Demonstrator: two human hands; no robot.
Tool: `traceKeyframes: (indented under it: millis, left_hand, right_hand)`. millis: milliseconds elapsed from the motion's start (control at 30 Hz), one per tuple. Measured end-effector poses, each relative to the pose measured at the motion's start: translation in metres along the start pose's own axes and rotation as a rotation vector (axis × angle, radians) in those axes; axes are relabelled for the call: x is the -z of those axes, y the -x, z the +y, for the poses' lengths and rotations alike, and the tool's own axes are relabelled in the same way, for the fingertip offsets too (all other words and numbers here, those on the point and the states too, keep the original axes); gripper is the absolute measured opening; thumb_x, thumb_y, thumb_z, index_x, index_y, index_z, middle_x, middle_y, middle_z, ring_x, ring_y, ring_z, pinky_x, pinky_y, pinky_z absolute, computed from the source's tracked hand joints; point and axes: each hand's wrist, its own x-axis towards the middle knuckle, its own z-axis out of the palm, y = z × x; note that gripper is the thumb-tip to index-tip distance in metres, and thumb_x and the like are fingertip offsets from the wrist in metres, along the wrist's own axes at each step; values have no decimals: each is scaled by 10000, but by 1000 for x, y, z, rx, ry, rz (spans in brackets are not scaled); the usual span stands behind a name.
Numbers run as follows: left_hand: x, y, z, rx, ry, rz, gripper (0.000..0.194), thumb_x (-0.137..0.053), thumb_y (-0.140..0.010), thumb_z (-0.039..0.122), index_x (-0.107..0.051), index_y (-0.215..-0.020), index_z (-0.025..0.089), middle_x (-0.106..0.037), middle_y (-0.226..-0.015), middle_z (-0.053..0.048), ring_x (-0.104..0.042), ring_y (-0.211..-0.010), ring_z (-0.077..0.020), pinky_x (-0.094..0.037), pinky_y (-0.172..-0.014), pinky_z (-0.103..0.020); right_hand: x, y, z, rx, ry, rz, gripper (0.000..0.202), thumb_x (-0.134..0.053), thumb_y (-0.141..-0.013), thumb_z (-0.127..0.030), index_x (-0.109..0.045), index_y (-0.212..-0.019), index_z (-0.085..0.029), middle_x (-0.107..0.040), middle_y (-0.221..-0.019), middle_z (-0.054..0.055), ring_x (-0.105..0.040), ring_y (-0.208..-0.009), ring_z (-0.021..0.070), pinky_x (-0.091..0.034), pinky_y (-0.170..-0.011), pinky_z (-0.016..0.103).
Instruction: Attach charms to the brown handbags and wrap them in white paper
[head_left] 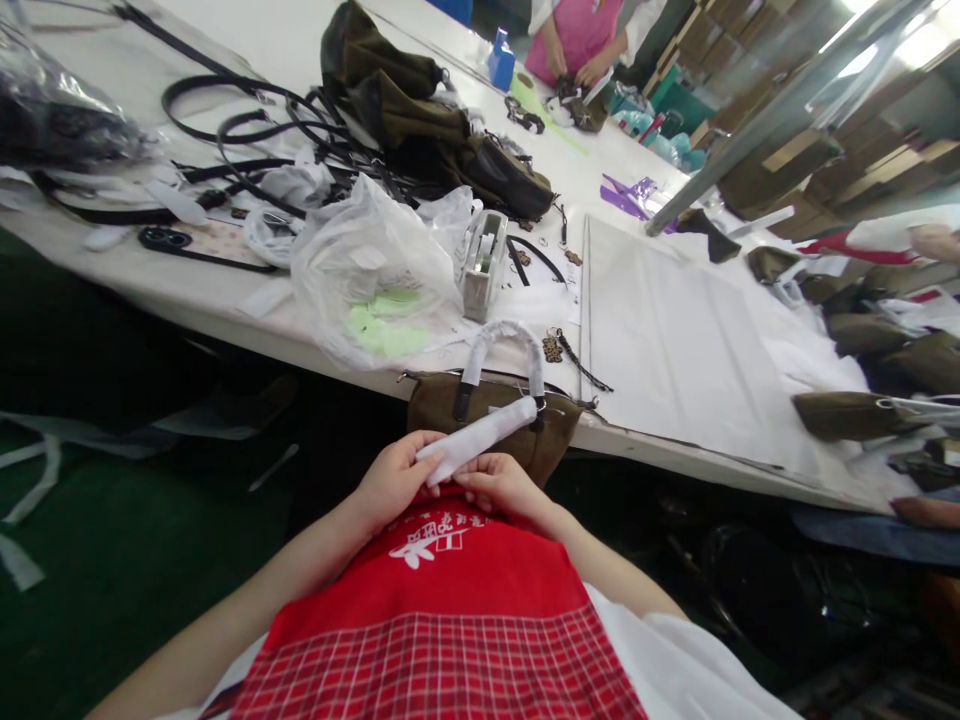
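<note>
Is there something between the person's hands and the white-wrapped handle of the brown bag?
Nothing visible. The left hand and right hand already pinch the white-wrapped handle directly, in front of the brown bag at the table edge.

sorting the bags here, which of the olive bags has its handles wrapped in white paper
The olive handbag hanging off the table edge right in front of the two hands; left hand and right hand hold its wrapped handle. The other bags show no wrapping.
</note>
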Motion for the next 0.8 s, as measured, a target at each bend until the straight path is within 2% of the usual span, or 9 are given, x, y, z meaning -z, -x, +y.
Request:
traceKeyframes:
  millis: [200,300,400,533,667,733,800]
  left_hand:
    - [-2,6,4,-105,-158,-12,349,-559,-838,416,-603,-1074,162,-640,-675,6,-563,-519,-135,-467,-532,-246]
    - [-5,8,1,-76,-139,-43,380,-542,-854,440,-570,-1110,160,-631,-667,9,-562,-505,-132,-466,-520,-244]
    - [-8,8,-3,-25,-87,-96,443,-542,-850,495,-544,-1139,158,-619,-646,14,-556,-487,-131,-460,-502,-242]
    - [-10,6,-4,-37,-184,-133,481,-507,-867,498,-531,-1200,151,-625,-657,11,-570,-500,-140,-475,-512,-250]
    - [1,-2,-4,-53,-375,-205,490,-444,-894,478,-542,-1243,148,-679,-726,-16,-619,-557,-171,-505,-566,-280]
    - [14,-8,-5,-89,-569,-173,436,-439,-897,441,-590,-1207,175,-727,-861,-47,-673,-693,-202,-523,-682,-306]
    - [31,-15,-7,-90,-812,-148,381,-434,-890,400,-652,-1127,196,-739,-995,-71,-692,-855,-239,-513,-789,-332]
  right_hand:
    - [-5,-9,6,46,-50,45,205,-720,-691,-316,-635,-616,-145,-570,-504,-30,-343,-359,37,-177,-358,205]
    - [-9,-14,10,79,-94,91,209,-736,-680,-320,-632,-627,-145,-568,-506,-29,-347,-380,40,-193,-373,201]
    - [-12,-18,14,109,-106,159,258,-747,-686,-368,-611,-631,-155,-496,-432,-56,-324,-371,46,-195,-375,201]
    - [-10,-23,18,126,-75,167,276,-725,-733,-403,-609,-684,-157,-520,-461,-48,-354,-387,58,-235,-380,194]
    - [6,-16,17,108,192,88,194,-716,-765,-337,-678,-792,-149,-620,-603,-17,-508,-511,97,-402,-497,210]
    - [21,-5,9,97,357,48,172,-721,-764,-313,-706,-824,-153,-657,-670,-2,-568,-591,120,-449,-573,231]
    - [40,11,-3,122,453,86,183,-707,-782,-326,-717,-861,-162,-670,-689,6,-578,-600,127,-452,-578,238]
